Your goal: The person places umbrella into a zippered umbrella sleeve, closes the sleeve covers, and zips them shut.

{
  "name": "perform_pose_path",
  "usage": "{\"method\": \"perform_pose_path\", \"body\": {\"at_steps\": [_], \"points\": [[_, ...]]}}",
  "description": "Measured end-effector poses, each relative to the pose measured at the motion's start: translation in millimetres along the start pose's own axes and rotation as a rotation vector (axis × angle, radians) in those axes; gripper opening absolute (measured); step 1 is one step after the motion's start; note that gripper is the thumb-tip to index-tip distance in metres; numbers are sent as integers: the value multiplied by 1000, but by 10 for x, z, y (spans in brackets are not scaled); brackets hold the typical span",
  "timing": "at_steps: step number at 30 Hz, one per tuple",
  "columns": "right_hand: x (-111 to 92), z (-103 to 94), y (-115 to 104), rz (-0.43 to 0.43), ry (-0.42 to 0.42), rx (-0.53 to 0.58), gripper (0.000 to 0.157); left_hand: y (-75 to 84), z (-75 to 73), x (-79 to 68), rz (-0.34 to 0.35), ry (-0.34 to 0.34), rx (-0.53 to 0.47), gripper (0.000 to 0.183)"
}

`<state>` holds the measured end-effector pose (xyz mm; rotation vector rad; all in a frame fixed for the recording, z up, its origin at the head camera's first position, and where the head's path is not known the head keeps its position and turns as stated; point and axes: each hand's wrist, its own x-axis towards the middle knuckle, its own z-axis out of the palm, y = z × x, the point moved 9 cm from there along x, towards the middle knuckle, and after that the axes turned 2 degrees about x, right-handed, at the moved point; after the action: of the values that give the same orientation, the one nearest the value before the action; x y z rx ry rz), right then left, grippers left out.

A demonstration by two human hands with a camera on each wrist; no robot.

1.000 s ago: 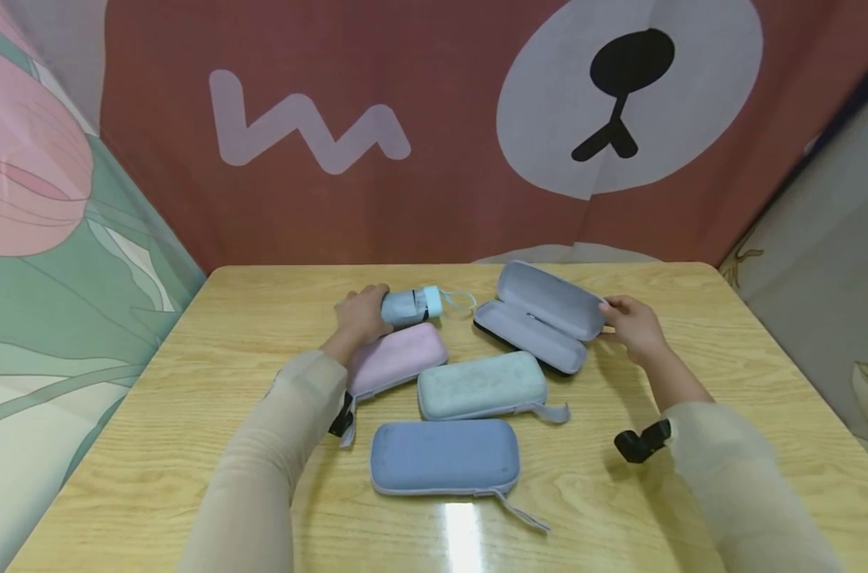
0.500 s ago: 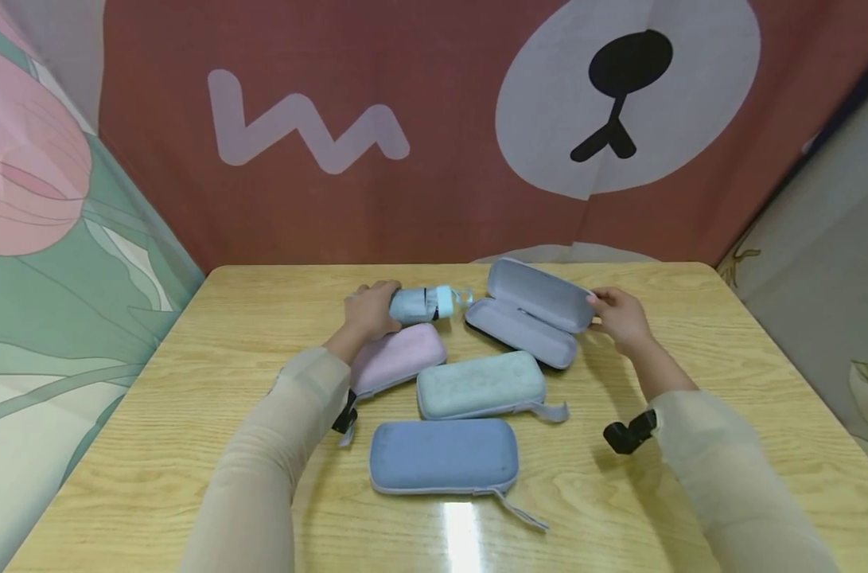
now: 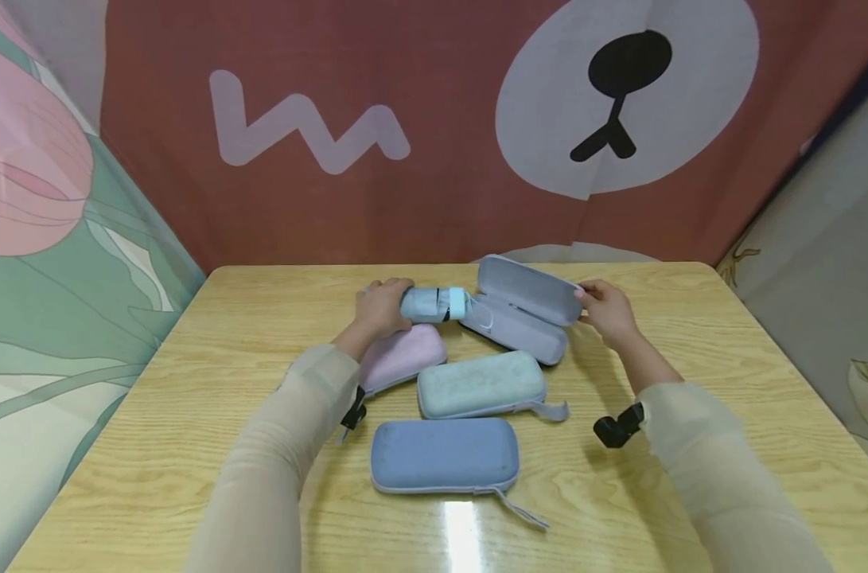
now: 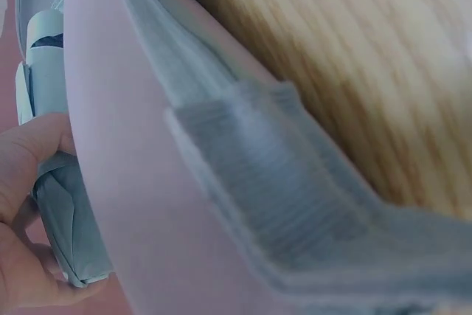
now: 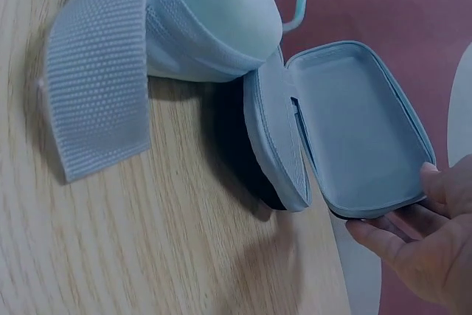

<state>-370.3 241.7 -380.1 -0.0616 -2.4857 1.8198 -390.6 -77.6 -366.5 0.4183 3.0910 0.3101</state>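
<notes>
My left hand grips the blue-grey body of a folded compact umbrella lying sideways. Its light blue end points right, and its wrist loop overlaps the bottom half of an opened grey zip case. In the left wrist view, thumb and fingers curl round the umbrella's fabric behind the pink zip case. My right hand pinches the right end of the grey case's raised lid. The right wrist view shows thumb and fingers on the edge of that bare-lined lid.
A closed mint zip case lies in front of the grey one, its pull strap sticking out. Nearer is a closed blue zip case. All lie on a wooden table with a printed cloth behind its far edge.
My left hand has carried the umbrella to the right, bringing its loop over the grey case. My right hand and the grey case have shifted left. The other cases stay put.
</notes>
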Motion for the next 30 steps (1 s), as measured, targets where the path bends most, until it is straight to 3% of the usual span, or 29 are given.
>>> {"method": "perform_pose_path", "body": {"at_steps": [6, 14, 30], "points": [[-4, 26, -42, -55, -12, 59, 42, 55, 0, 28, 12, -7, 25, 69], [20, 108, -103, -11, -24, -38, 38, 211, 1, 72, 66, -5, 71, 66], [110, 235, -122, 17, -42, 14, 36, 403, 14, 156, 93, -7, 124, 65]]}}
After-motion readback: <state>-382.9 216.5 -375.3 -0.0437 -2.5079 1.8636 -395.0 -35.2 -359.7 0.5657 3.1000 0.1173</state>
